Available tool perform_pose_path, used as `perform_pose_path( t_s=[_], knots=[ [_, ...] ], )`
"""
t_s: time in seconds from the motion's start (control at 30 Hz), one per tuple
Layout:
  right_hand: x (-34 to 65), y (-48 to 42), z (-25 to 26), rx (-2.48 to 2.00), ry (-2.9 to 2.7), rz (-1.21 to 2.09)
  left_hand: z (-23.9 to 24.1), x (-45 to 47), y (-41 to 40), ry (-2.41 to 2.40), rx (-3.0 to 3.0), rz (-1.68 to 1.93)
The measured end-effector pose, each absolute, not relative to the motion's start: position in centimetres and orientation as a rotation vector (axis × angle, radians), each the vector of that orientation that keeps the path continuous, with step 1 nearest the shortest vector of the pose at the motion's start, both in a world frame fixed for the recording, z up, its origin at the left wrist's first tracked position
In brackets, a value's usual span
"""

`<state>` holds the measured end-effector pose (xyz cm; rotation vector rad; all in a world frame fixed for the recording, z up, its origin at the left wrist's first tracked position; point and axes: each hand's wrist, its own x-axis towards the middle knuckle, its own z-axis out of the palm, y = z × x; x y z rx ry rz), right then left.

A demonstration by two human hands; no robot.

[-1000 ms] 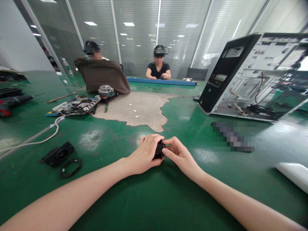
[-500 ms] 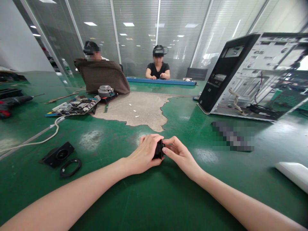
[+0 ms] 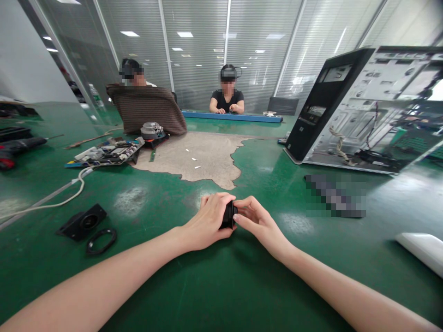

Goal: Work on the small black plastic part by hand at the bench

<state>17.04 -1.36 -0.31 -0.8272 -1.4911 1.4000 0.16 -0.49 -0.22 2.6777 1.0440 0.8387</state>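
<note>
My left hand (image 3: 209,222) is wrapped round a small black boxy part (image 3: 227,216), palm side hidden. From the right, the thumb and fingers of my right hand (image 3: 259,220) close on the part's narrower end. Much of the part is covered by my fingers, so its kind does not show. To the left of my forearm lie a black block with a round opening (image 3: 83,222), like a small speaker, and a black ring (image 3: 101,241) beside it.
An opened computer case (image 3: 328,108) stands at right, with a blurred dark strip (image 3: 334,196) before it. A white object (image 3: 422,249) lies at the right edge. Circuit board (image 3: 110,154), cable (image 3: 78,191) and drill (image 3: 20,150) are at left. Two people sit across the table.
</note>
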Motion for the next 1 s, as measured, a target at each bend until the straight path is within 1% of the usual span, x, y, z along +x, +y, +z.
perform_pose_path(
  t_s=[0.23, 0.47, 0.8, 1.0],
  knots=[
    [16.97, -1.20, -0.20, -0.920, -1.507, 1.349, -0.19, 0.17, -0.46, 1.047, 2.674, 0.838],
    [17.04, -1.54, 0.18, -0.865, -1.506, 1.448, -0.12, 0.15, -0.55, 1.047, 2.666, 0.838],
    [17.04, -1.19, -0.12, -0.931, -1.510, 1.375, -0.24, 0.20, -0.47, 1.047, 2.663, 0.852],
    [17.05, -1.44, 0.30, -0.853, -1.493, 1.480, -0.09, 0.14, -0.57, 1.042, 2.662, 0.839]
  ],
)
